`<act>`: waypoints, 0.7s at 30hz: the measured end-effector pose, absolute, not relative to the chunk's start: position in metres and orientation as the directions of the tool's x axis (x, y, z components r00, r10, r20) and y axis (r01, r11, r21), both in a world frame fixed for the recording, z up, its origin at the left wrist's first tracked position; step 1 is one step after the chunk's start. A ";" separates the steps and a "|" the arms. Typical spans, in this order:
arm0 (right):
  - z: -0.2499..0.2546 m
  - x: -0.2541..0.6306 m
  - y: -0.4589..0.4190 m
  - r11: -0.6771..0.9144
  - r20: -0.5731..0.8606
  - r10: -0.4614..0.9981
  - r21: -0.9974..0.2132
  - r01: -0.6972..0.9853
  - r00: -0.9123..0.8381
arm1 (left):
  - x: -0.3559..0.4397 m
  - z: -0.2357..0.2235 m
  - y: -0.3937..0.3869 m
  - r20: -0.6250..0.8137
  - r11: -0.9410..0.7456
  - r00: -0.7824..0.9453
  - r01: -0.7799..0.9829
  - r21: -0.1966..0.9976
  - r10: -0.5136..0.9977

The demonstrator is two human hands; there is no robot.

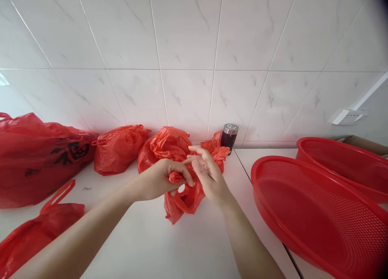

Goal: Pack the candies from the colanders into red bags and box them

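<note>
Near the middle of the white table, my left hand is closed around the gathered neck of a red plastic bag. The bag's loose handles hang below the fingers, toward the table's front. Right beside it, my right hand has its fingers stretched out and apart, palm turned to the left, near the left fingertips. Behind both hands lies a bulging, crumpled red plastic bag; my hands hide where it meets the held plastic. More crumpled red plastic shows past my right hand.
A dark cup with a silver lid stands against the tiled wall. Two red mesh baskets lie on the right. At left are a large red bag, a smaller tied bag and another red bag in front.
</note>
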State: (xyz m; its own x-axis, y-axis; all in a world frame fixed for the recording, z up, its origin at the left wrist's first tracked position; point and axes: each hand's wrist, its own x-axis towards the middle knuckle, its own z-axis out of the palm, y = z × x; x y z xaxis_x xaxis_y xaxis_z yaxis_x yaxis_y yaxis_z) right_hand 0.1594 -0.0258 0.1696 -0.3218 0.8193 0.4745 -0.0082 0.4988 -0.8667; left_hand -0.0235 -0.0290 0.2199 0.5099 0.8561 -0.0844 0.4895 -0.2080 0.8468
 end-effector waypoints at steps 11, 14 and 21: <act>0.149 0.151 -0.003 0.252 0.266 0.826 -0.963 -0.097 -0.497 | -0.014 0.194 -0.030 0.486 -0.511 0.282 0.739 0.440 0.827; 0.148 0.148 -0.003 0.256 0.262 0.824 -0.963 -0.083 -0.502 | -0.015 0.195 -0.030 0.457 -0.520 0.305 0.709 0.478 0.836; 0.132 0.148 0.016 0.347 0.367 0.923 -0.924 -0.163 -0.113 | -0.031 0.175 -0.030 0.392 -0.466 0.289 0.731 0.498 0.873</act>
